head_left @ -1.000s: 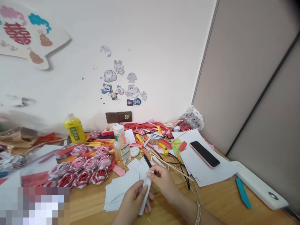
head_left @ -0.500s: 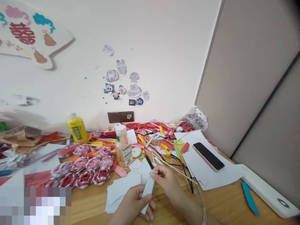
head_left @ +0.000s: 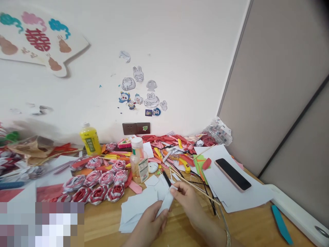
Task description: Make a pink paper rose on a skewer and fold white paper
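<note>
Both of my hands hold one folded strip of white paper (head_left: 166,203) over the wooden table (head_left: 252,226). My left hand (head_left: 149,224) pinches its lower end from below. My right hand (head_left: 185,198) grips its upper end with fingers curled. Under the hands lies a loose pile of white paper sheets (head_left: 136,209). A black pen (head_left: 167,178) lies just beyond my right hand's fingertips.
Several red and pink paper roses (head_left: 100,185) lie to the left. A clear bottle (head_left: 138,164) and a yellow bottle (head_left: 89,139) stand behind. A phone (head_left: 232,174) rests on white sheets at right, beside thin sticks (head_left: 195,188). A teal tool (head_left: 281,224) lies far right.
The view has drifted so everything sits a little further right. The hands still hold the white strip, which now tilts more and sits lower in my left hand.
</note>
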### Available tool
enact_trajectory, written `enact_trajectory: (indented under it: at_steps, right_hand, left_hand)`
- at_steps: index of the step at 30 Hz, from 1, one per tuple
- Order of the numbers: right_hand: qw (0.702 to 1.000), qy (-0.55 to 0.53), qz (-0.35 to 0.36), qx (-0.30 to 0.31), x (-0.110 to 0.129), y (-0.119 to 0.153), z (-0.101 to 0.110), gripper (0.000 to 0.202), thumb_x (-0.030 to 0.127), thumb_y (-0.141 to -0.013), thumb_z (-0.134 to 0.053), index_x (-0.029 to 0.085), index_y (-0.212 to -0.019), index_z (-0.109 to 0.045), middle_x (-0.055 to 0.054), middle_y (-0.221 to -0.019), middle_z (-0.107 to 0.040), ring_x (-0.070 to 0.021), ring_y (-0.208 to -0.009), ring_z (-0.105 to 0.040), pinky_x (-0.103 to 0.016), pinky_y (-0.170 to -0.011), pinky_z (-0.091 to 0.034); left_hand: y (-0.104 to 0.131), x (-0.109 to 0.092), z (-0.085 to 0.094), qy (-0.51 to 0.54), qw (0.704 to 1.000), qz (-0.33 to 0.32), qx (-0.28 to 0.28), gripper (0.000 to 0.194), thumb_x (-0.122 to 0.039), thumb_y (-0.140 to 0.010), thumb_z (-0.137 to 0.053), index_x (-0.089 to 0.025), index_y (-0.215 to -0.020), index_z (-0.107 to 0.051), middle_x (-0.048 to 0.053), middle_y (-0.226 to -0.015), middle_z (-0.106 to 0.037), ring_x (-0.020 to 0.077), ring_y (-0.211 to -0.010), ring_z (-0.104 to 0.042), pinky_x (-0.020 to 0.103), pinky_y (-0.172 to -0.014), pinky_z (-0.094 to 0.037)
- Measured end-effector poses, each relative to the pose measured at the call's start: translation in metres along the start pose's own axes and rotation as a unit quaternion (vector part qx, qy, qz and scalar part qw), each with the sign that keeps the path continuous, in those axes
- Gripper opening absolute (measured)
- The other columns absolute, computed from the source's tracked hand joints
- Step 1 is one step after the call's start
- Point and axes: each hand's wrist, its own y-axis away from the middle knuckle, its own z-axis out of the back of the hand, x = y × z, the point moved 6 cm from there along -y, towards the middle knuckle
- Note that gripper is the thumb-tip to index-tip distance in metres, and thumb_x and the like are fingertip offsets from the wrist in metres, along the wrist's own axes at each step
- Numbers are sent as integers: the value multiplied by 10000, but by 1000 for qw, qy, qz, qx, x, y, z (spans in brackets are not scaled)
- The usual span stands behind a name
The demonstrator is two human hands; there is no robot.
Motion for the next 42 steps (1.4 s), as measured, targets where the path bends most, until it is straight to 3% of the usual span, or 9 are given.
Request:
enact_trajectory:
  at_steps: [4, 8, 11, 16, 21, 27, 42]
  right_hand:
    - [998, -45, -24, 28, -1, 1, -4, 176, 317, -735, -591, 143, -757, -587, -5, -699, -556, -150, -683, -497, -258, -639, -385]
    - [981, -141, -66, 113, -5, 5, -17, 282, 326, -692, -662, 152, -896, -576, -23, -799, -605, -158, -719, -541, -258, -625, -409]
    - [974, -152, -74, 149, -6, 7, -23, 269, 328, -664, -694, 132, -828, -610, -29, -762, -624, -167, -725, -558, -263, -642, -414]
    - [984, -143, -79, 71, -8, 5, -15, 250, 345, -650, -703, 130, -755, -631, -16, -695, -627, -154, -666, -548, -270, -646, -414]
    - [975, -201, -95, 6, -13, 3, -6, 247, 345, -648, -710, 137, -740, -614, 4, -660, -592, -120, -607, -508, -244, -611, -411]
    - [964, -240, -111, -10, -13, 7, -8, 266, 352, -628, -730, 132, -697, -598, 16, -606, -554, -103, -567, -479, -235, -594, -410]
    - [954, -273, -126, -7, -16, 7, -12, 284, 339, -605, -748, 130, -725, -598, 6, -641, -577, -96, -563, -495, -222, -572, -422]
  left_hand:
    - [-4, 8, 0, 20, 1000, 5, 2, 338, -533, -720, -442, -205, -639, -416, -106, -440, -389, 63, -371, -288, 200, -375, -199]
    - [-6, 15, 1, 53, 999, 0, 4, 352, -541, -723, -449, -197, -650, -431, -102, -442, -438, 42, -319, -273, 183, -339, -185]
    - [-7, 16, 2, 61, 998, -2, 1, 380, -556, -711, -472, -183, -640, -457, -95, -434, -465, 30, -291, -268, 175, -322, -181]
    - [-12, 18, 8, 87, 996, 7, -26, 436, -595, -605, -574, -176, -677, -478, -33, -507, -602, 50, -275, -390, 180, -320, -249]
    - [-12, 7, 22, 110, 990, -13, -84, 456, -604, -534, -627, -176, -612, -493, -54, -473, -569, 61, -311, -427, 194, -372, -314]
    - [-3, -7, 26, 113, 987, -29, -114, 378, -549, -600, -610, -185, -564, -513, -85, -345, -496, 81, -316, -419, 194, -397, -310]
    - [-3, -2, 28, 52, 990, -4, -132, 337, -507, -689, -515, -197, -557, -519, -76, -292, -493, 95, -297, -394, 196, -401, -288]
